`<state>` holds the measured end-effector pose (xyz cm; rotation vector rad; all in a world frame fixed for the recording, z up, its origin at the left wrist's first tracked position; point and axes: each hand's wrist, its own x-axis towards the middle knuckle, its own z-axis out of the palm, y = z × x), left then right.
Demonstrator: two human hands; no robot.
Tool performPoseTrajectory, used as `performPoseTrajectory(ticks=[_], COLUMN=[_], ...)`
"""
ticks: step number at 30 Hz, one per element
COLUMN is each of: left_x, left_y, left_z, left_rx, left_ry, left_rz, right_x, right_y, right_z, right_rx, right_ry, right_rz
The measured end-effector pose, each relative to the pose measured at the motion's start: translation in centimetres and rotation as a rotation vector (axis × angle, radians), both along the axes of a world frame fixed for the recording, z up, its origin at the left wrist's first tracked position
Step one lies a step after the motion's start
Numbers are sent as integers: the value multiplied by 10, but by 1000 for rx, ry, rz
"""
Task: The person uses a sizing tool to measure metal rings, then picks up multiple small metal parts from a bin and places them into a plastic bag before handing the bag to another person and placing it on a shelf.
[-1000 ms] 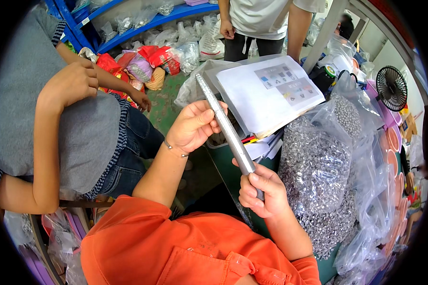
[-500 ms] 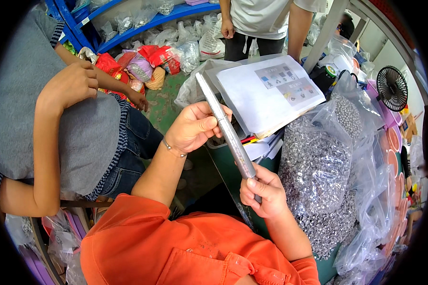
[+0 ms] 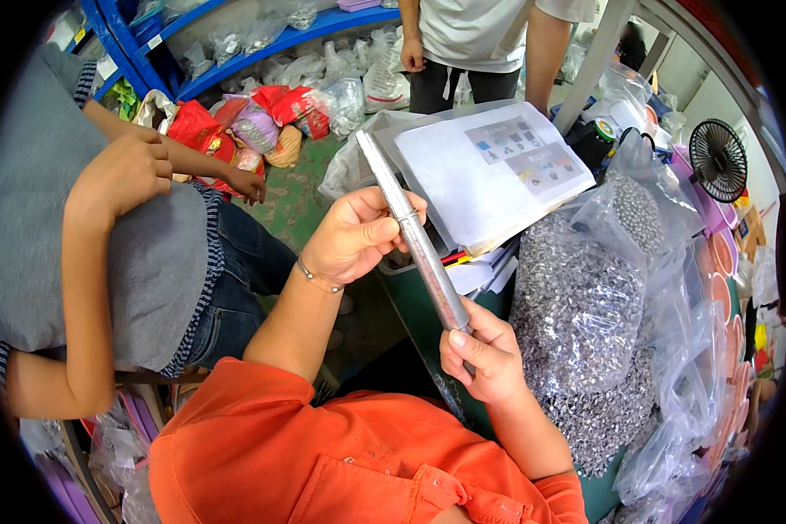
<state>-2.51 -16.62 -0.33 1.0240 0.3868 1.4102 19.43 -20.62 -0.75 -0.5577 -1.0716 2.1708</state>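
My left hand [image 3: 351, 237] and my right hand [image 3: 487, 351] hold a long, narrow silver-grey bar [image 3: 430, 272] between them. It slants from the upper left down to the lower right. Left thumb and fingers pinch it around the middle, by what looks like a thin band around it. The right-hand fingers wrap around the lower end and hide its tip. Its upper end sticks out free beside a stack of papers in a clear sleeve [image 3: 437, 188].
Large clear bags of small shiny metal pieces [image 3: 576, 306] cover the green table [image 3: 402, 293] at right, near a black fan [image 3: 719, 161]. One person in grey [image 3: 148, 262] stands close at left, another in white [image 3: 476, 35] across. Red packages [image 3: 196, 131] lie on the floor.
The bar has turned slightly in my hands, and its lit face looks brighter. My grip stays nearly the same. The person at left has shifted a little.
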Motion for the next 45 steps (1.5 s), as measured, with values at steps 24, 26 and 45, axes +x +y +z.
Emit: performPoseTrajectory(ticks=[24, 26, 45], left_x=[-48, -46, -4], left_y=[14, 12, 14], left_z=[-2, -1, 0], left_rx=[-102, -86, -42], left_ry=[-166, -150, 2], left_rz=[165, 165, -21], right_x=[6, 6, 6], right_y=[-3, -1, 7], right_z=[-3, -4, -3], right_rx=[-211, -231, -231], right_ry=[53, 61, 203], right_rz=[127, 149, 134])
